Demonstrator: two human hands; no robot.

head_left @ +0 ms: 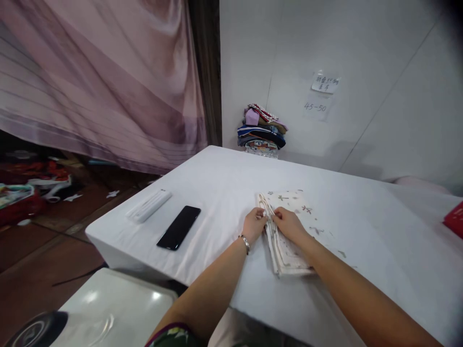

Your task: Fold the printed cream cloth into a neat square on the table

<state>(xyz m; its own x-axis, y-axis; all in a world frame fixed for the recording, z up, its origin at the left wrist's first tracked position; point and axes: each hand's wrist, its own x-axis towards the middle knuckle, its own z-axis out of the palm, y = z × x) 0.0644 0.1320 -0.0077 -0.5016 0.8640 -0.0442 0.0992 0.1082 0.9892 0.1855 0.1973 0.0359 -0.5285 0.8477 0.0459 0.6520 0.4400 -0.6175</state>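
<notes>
A cream cloth with a small leaf-like print lies folded in several layers on the white-covered table. My left hand, with a bracelet at the wrist, pinches the layered left edge of this cloth. Close beside it, my right hand has its thumb and fingers closed on the same layers from the right. The fingertips of both hands nearly meet at the fold. Part of the cloth is hidden under my right forearm.
On the table, a black phone and a white oblong object lie to the left. Folded clothes are stacked beyond the far edge, by a wall with paper notes. A red object sits at far right.
</notes>
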